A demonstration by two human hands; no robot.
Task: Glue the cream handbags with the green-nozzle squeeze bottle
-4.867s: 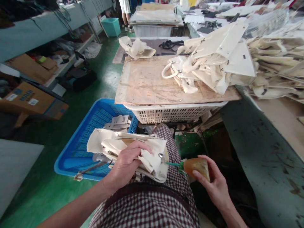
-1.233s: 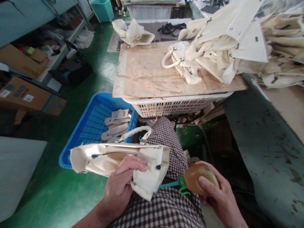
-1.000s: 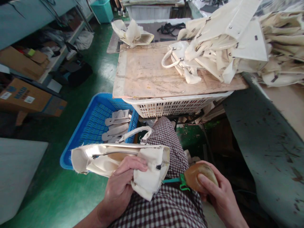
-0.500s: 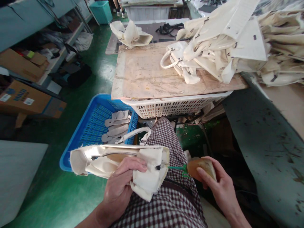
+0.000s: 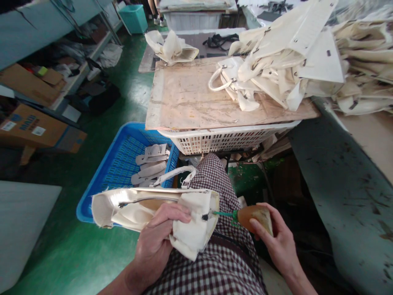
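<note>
We have the cream fabric handbag with its zip and looped handle [image 5: 153, 205] lying across our checked-trousered lap, our left hand [image 5: 158, 235] closed in a full grip on its folded end, thumb on top. Our right hand [image 5: 273, 241] is wrapped around the amber squeeze bottle with the green nozzle [image 5: 253, 216], whose tip touches the small dark fitting at the bag's right corner. Beyond the bag sit the blue plastic crate [image 5: 123, 159] of pale straps and the white slatted basket [image 5: 227, 139] carrying the worn wooden worktop [image 5: 190, 98]. Judging from this, too hard a squeeze could flood the corner and stain the fabric, and a loosened left hand could let the bag slide off the nozzle
</note>
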